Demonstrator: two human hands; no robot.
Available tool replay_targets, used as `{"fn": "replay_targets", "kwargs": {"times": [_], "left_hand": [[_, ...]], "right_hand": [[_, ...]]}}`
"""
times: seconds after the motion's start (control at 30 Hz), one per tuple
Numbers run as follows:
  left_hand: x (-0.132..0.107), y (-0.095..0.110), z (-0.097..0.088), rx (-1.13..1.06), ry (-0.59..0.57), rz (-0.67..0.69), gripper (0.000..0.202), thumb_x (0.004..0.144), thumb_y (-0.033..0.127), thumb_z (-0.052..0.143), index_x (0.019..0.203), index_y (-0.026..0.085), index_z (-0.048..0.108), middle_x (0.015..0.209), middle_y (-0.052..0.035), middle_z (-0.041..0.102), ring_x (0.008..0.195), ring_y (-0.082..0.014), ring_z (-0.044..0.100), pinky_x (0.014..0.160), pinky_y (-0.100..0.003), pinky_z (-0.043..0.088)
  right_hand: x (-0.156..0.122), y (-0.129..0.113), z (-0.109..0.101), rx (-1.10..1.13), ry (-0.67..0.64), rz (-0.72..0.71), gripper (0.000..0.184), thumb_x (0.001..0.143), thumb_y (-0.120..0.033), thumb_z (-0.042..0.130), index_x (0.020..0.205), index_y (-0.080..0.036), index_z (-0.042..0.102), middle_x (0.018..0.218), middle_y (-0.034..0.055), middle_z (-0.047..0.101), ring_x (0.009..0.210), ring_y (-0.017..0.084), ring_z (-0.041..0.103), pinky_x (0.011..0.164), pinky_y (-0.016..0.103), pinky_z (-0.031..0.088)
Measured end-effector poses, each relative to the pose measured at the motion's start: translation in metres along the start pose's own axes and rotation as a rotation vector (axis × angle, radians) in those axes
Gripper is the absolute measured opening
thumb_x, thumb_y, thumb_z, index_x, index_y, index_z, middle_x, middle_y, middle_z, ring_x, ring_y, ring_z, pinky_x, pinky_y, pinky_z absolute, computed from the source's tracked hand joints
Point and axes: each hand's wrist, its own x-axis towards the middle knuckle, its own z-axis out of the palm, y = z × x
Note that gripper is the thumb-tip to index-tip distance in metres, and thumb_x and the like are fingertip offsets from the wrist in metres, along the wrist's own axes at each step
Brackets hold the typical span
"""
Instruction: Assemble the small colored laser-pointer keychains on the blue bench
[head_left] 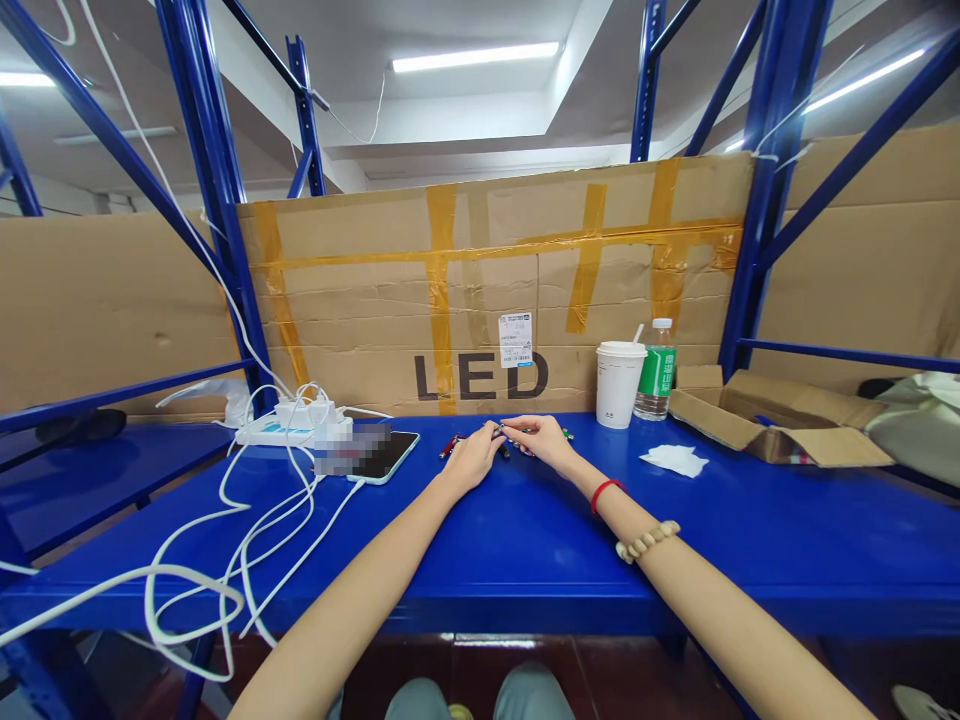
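Observation:
My left hand (474, 456) and my right hand (545, 441) meet over the far middle of the blue tabletop (480, 540). Their fingertips are pinched together around something small and dark that is mostly hidden. Just left of my left hand lies a small red piece (450, 447), perhaps pen-like, though too small to be sure. A short black piece (504, 452) shows beneath the fingers. Small green bits (568, 435) peek out behind my right hand, partly covered by it.
At left, tangled white cables (247, 530) run from a power strip (274, 430) beside a phone (390, 458). To the right stand a white cup (619, 385), a water bottle (657, 372), a crumpled tissue (673, 460) and an open cardboard box (776, 415). A cardboard sheet (352, 310) walls the back.

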Motion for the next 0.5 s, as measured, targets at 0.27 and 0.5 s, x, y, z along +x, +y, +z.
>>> {"fn": "replay_targets", "kwargs": {"times": [0.27,0.5], "left_hand": [[-0.0001,-0.0006,0.0011,0.027,0.006,0.002,0.02,0.089,0.03,0.021,0.099,0.023,0.037,0.1,-0.0051,0.058,0.095,-0.0195,0.056,0.071,-0.028,0.041],[0.0006,-0.0008,0.0012,-0.027,0.0,-0.027,0.025,0.089,0.03,0.023,0.111,0.023,0.031,0.099,-0.0065,0.059,0.094,-0.0201,0.056,0.072,-0.028,0.041]], "right_hand": [[0.0008,0.0024,-0.0004,0.012,-0.011,0.009,0.037,0.061,-0.034,0.063,0.089,-0.01,0.066,0.062,0.0036,0.063,0.041,0.005,0.042,0.036,0.018,0.034],[-0.0017,-0.0005,0.0008,0.012,0.012,0.019,0.037,0.063,-0.035,0.062,0.09,-0.011,0.066,0.063,0.0031,0.062,0.042,0.005,0.042,0.037,0.018,0.034]]}}
